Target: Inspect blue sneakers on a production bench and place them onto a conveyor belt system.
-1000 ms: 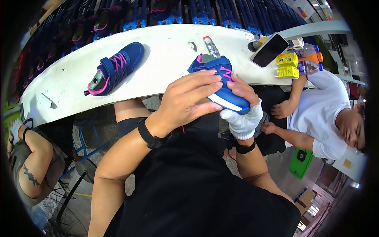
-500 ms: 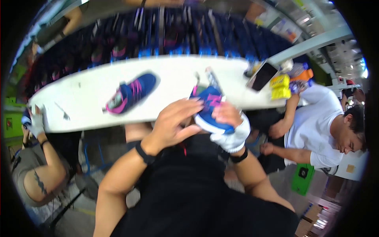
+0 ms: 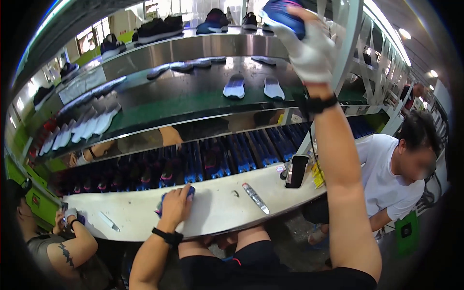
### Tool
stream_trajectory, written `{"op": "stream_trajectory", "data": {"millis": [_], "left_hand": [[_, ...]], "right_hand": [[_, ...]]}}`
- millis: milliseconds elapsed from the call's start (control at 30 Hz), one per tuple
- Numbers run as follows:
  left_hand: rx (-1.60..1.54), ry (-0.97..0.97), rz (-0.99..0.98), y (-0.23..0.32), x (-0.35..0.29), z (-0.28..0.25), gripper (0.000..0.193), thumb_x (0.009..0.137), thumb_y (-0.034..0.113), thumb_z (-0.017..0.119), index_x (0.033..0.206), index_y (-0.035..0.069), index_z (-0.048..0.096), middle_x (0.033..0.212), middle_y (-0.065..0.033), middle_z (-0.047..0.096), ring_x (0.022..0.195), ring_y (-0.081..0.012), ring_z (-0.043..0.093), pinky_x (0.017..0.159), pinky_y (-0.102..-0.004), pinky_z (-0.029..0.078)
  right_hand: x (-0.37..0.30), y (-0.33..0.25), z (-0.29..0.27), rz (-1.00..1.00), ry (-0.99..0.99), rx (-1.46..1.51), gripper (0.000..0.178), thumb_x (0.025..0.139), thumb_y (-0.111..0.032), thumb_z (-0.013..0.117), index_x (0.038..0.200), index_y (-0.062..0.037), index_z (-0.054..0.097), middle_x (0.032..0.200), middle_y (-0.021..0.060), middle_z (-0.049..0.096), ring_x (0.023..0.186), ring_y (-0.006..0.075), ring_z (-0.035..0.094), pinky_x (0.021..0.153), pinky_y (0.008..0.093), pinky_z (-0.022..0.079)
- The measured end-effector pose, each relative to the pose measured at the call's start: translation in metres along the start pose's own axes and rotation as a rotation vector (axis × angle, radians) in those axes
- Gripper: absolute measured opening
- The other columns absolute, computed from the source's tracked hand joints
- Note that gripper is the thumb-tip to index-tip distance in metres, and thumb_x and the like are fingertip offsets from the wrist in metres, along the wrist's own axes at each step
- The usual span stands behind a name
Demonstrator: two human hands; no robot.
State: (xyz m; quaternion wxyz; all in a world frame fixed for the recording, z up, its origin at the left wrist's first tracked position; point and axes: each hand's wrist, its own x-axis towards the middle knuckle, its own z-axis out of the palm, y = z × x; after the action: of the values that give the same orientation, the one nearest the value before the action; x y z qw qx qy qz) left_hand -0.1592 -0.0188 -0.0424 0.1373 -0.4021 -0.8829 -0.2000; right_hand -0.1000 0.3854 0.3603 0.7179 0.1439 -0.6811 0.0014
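Note:
My right hand (image 3: 314, 55), in a white glove with bare fingertips, is lifted high at the top right. It grips a blue sneaker (image 3: 282, 14) with pink lines and a white sole edge, level with the upper shelf. Low on the white bench (image 3: 222, 208), my bare left hand (image 3: 176, 210) is closed over a second blue sneaker (image 3: 165, 202), hiding most of it. To the right of that hand lie a small dark scrap (image 3: 235, 194) and a slim silver-grey tube (image 3: 255, 197).
A phone (image 3: 296, 171) leans at the bench's right end. Behind the bench runs a rack of dark blue shoes (image 3: 212, 159); above it, a green belt (image 3: 193, 99) carries soles. A metal post (image 3: 345, 53) stands beside my raised arm. People work on both sides.
My right hand has risen from the bench to the upper shelf with its sneaker. My left hand has left that shoe and moved left onto the other one. The view has tilted up.

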Motion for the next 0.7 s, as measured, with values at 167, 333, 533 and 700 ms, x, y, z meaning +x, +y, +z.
{"op": "stream_trajectory", "data": {"millis": [167,333,533,700], "left_hand": [[-0.609,0.269,0.114,0.079,-0.008,-0.030,0.053,0.096,0.007,0.084,0.146,0.008,0.064,0.131,-0.0234,0.074,0.117,-0.0436,0.074,0.102,-0.0479,0.060],[-0.760,0.227,0.267,0.103,-0.029,0.008,0.064,0.092,0.003,0.087,0.150,0.009,0.061,0.138,-0.0230,0.071,0.124,-0.0445,0.072,0.108,-0.0491,0.060],[-0.800,0.284,0.246,0.112,-0.042,0.010,0.062,0.094,0.002,0.084,0.152,0.010,0.062,0.140,-0.0217,0.071,0.128,-0.0442,0.071,0.109,-0.0500,0.060],[-0.723,0.221,0.251,0.127,-0.034,0.002,0.063,0.092,0.001,0.085,0.151,0.012,0.065,0.140,-0.0213,0.071,0.128,-0.0436,0.072,0.107,-0.0490,0.061]], "right_hand": [[-0.048,0.063,0.055,0.350,-0.437,-0.186,0.049,0.102,-0.051,0.076,0.130,-0.0110,0.077,0.122,0.0209,0.079,0.113,0.0394,0.076,0.100,0.0473,0.059],[-0.175,0.093,0.043,0.732,-1.169,-0.321,0.053,0.103,-0.046,0.070,0.139,-0.0077,0.077,0.133,0.0259,0.077,0.124,0.0406,0.074,0.111,0.0462,0.055],[-0.167,0.032,0.092,0.621,-1.155,-0.010,0.053,0.102,-0.050,0.068,0.131,-0.0080,0.081,0.122,0.0195,0.082,0.118,0.0397,0.076,0.105,0.0476,0.059],[-0.153,-0.093,0.150,0.500,-1.113,0.359,0.057,0.095,-0.054,0.079,0.130,-0.0093,0.081,0.117,0.0215,0.082,0.110,0.0381,0.078,0.099,0.0427,0.059]]}}
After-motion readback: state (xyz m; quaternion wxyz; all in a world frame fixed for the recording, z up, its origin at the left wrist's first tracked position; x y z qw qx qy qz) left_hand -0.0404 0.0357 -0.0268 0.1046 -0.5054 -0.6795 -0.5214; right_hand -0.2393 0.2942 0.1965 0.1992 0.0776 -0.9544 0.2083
